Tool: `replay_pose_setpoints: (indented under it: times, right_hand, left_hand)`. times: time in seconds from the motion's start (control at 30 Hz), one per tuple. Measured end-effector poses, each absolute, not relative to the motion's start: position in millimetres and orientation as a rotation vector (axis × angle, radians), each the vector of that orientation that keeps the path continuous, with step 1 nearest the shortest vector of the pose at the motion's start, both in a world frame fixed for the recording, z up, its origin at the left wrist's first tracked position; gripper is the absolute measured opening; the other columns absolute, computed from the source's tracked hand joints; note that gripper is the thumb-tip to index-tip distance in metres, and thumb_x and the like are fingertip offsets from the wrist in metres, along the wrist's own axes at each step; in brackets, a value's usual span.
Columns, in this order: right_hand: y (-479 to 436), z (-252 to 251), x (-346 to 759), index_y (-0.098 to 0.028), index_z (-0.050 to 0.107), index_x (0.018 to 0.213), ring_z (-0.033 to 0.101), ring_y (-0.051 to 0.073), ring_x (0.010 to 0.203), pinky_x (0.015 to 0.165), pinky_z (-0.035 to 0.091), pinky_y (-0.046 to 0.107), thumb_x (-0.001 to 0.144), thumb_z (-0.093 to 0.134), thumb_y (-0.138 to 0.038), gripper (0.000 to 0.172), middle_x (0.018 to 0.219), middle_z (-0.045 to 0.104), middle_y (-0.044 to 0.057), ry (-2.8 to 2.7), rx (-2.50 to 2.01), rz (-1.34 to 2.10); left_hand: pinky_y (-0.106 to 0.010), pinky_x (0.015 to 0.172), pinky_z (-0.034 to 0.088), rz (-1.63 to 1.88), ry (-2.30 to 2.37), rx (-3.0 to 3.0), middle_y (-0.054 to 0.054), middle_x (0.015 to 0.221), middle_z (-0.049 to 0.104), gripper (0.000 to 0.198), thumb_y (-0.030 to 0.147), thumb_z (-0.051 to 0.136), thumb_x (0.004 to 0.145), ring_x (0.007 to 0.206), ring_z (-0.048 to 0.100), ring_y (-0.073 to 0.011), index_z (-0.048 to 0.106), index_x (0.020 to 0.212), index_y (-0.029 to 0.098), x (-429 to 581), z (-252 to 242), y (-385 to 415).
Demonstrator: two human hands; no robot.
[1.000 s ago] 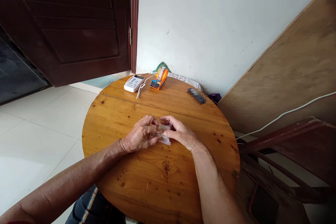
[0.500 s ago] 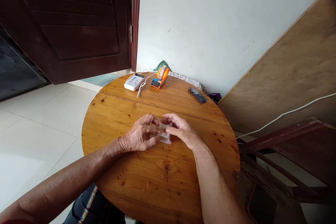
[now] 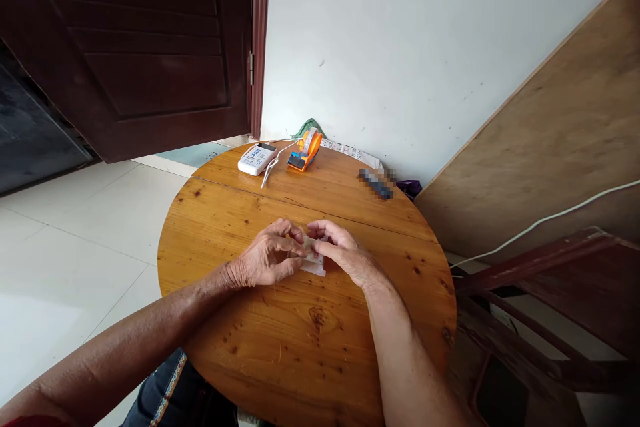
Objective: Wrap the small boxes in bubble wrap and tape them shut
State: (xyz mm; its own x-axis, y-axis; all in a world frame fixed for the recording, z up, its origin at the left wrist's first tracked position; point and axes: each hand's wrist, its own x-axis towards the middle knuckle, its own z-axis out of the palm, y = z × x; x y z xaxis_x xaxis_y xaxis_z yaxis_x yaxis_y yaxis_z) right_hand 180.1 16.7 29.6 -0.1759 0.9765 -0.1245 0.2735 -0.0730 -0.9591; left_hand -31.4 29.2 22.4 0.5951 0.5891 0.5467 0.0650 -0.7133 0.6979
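A small, flat, whitish see-through plastic packet (image 3: pixel 314 267) with a reddish mark lies low over the round wooden table (image 3: pixel 280 353), between my two hands. My left hand (image 3: pixel 273 255) has its fingers curled at the packet's left edge. From the right, my right hand (image 3: pixel 345 255) grips it, thumb on top and fingers bent round the far side. The fingers hide much of the packet, and what is inside it cannot be made out.
Toward the back stand a white box-shaped device (image 3: pixel 257 159) with a white cable (image 3: pixel 270 170) and an orange tape dispenser (image 3: pixel 306 150). A dark blurred object (image 3: pixel 376 183) lies at the back right. Behind are a wall (image 3: pixel 390 47) and a dark red door (image 3: pixel 165 80).
My right hand has shifted slightly to the left over the packet, and its fingers have moved a little. The left hand stays almost in the same place.
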Motion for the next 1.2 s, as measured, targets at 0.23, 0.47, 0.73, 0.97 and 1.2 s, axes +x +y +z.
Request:
replay_pose_setpoints:
  times: [0.23, 0.47, 0.73, 0.97, 1.2]
  right_hand:
    - [13, 44, 190, -0.024, 0.068, 0.101, 0.06, 0.023, 0.111, 0.1, 0.044, 0.04, 0.074, 0.069, -0.035, 0.029, 0.113, 0.069, 0.005, -1.494, -1.328, 1.208]
    - [5, 60, 202, -0.025, 0.072, 0.096, 0.05, 0.028, 0.13, 0.11, 0.033, 0.047, 0.074, 0.071, -0.029, 0.022, 0.135, 0.06, 0.006, -1.83, -1.269, 1.104]
    - [6, 56, 195, -0.027, 0.074, 0.093, 0.048, 0.029, 0.132, 0.109, 0.035, 0.047, 0.075, 0.068, -0.019, 0.021, 0.138, 0.057, 0.006, -2.026, -1.253, 1.027]
    - [4, 56, 182, -0.024, 0.071, 0.077, 0.057, 0.028, 0.12, 0.098, 0.045, 0.043, 0.08, 0.063, -0.024, 0.009, 0.135, 0.057, 0.006, -1.953, -1.309, 1.008]
    - [8, 50, 178, -0.024, 0.063, 0.079, 0.053, 0.027, 0.125, 0.106, 0.037, 0.045, 0.087, 0.058, -0.032, 0.012, 0.129, 0.063, 0.006, -1.744, -1.261, 0.896]
  left_hand:
    - [-0.033, 0.08, 0.049, 1.133, 0.791, 1.79, -0.007, 0.087, 0.064, 0.019, 0.032, 0.063, 0.082, 0.084, 0.062, -0.0193, 0.07, 0.076, 0.015, -32, 26, 34]
    - [-0.027, 0.073, 0.045, 1.146, 0.987, 1.29, -0.002, 0.073, 0.065, 0.018, 0.034, 0.066, 0.071, 0.073, 0.057, -0.0154, 0.068, 0.07, 0.016, -32, 19, 48]
    - [-0.024, 0.062, 0.04, 1.129, 1.033, 1.232, 0.0, 0.066, 0.061, 0.021, 0.035, 0.067, 0.065, 0.064, 0.05, -0.0127, 0.068, 0.071, 0.015, -31, 19, 50]
    - [-0.028, 0.07, 0.048, 1.032, 1.05, 1.417, -0.003, 0.079, 0.068, 0.021, 0.03, 0.063, 0.067, 0.071, 0.059, -0.0158, 0.07, 0.08, 0.015, -31, 17, 46]
    - [-0.039, 0.089, 0.051, 0.896, 0.934, 1.536, -0.012, 0.12, 0.066, 0.057, 0.027, 0.066, 0.071, 0.104, 0.062, -0.0248, 0.06, 0.127, 0.017, -30, 9, 44]
